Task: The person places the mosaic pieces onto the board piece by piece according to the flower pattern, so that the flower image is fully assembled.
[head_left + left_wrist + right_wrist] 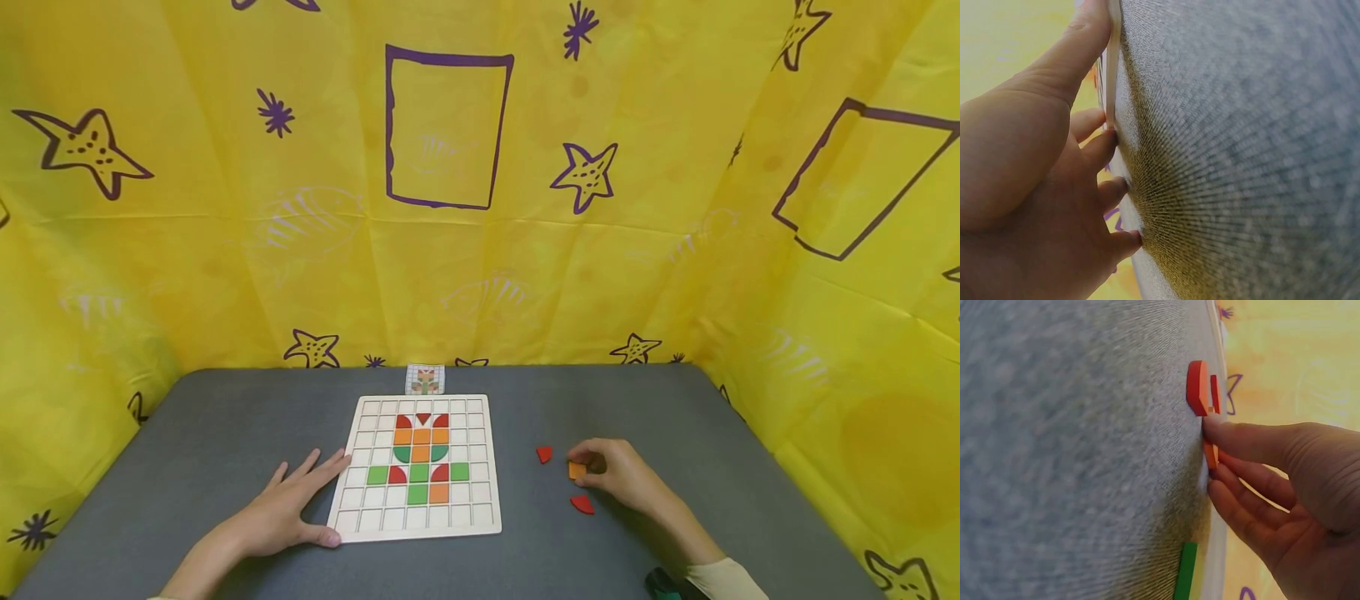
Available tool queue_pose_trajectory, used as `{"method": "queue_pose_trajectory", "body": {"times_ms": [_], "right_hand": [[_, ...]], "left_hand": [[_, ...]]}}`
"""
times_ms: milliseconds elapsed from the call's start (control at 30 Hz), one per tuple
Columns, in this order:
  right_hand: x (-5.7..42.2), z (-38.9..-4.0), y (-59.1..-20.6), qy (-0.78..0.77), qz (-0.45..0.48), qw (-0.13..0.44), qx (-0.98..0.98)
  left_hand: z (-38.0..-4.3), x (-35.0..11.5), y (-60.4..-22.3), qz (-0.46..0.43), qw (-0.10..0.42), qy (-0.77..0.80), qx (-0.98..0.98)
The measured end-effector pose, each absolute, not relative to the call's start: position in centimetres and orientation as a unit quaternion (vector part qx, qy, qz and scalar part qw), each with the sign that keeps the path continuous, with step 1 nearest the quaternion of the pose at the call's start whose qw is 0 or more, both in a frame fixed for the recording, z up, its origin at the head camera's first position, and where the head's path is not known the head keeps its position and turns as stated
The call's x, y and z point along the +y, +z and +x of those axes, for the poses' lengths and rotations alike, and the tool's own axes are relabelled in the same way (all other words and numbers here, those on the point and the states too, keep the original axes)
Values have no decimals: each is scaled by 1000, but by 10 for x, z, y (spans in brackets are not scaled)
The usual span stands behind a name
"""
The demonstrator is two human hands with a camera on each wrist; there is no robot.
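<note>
A pale wooden grid board [382, 521] lies on the table with red, orange and green tiles set in a flower pattern. My left hand [277, 510] spreads its fingers along the board's left side, and its thumb and index finger touch the edge. To the right of the board, my right hand [626, 475] pinches an orange square tile [576, 471] between thumb and fingers, low at the tabletop. One red quarter-round tile [582, 504] lies just in front of that hand. Another red tile [544, 454] is left of it. The right wrist view shows the orange tile [1210, 455] partly covered by the thumb.
A small pattern card [425, 379] lies behind the board. In the right wrist view, a green block [1185, 572] rests near the hand. Yellow printed cloth [465, 283] surrounds the grey table [247, 417]. A dark object [663, 583] shows beside the right wrist.
</note>
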State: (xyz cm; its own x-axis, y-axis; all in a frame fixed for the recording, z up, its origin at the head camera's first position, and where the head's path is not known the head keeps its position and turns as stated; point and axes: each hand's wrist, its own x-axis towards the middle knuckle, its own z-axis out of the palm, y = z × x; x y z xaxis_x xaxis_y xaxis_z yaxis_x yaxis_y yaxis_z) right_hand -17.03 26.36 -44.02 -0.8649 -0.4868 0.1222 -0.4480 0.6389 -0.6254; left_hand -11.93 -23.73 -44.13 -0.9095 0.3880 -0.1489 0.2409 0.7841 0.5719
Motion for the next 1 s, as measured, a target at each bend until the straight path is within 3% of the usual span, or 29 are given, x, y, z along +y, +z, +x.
{"method": "queue_pose_trajectory", "body": {"times_ms": [1000], "right_hand": [[230, -179, -426, -367, -296, 4, 882]], "left_hand": [[-118, -237, -441, 169, 126, 289, 934]]}}
